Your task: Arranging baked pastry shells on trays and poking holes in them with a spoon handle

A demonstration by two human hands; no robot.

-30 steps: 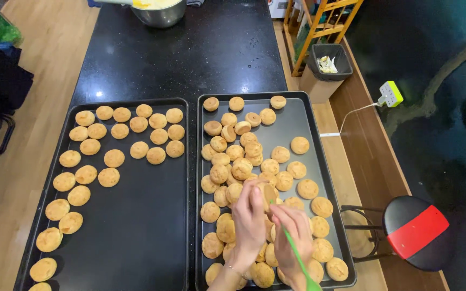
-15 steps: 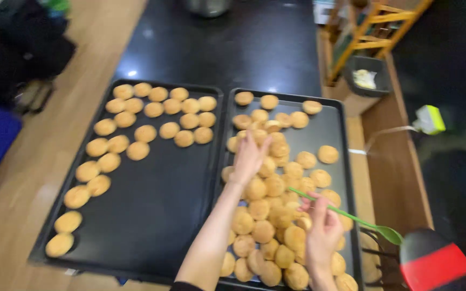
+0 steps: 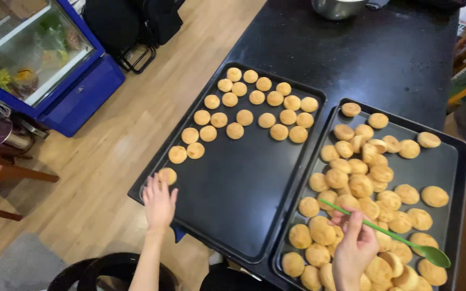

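Two bare forearms rise from the bottom edge of the frame, with no sleeve, watch or bracelet showing on either. The left hand (image 3: pixel 159 202), at lower left of centre, and the right hand (image 3: pixel 353 249), at lower right, wear no gloves or rings.

Left hand (image 3: pixel 159 202) flat, fingers spread; right hand (image 3: pixel 354 249) curled, arm bent inward.
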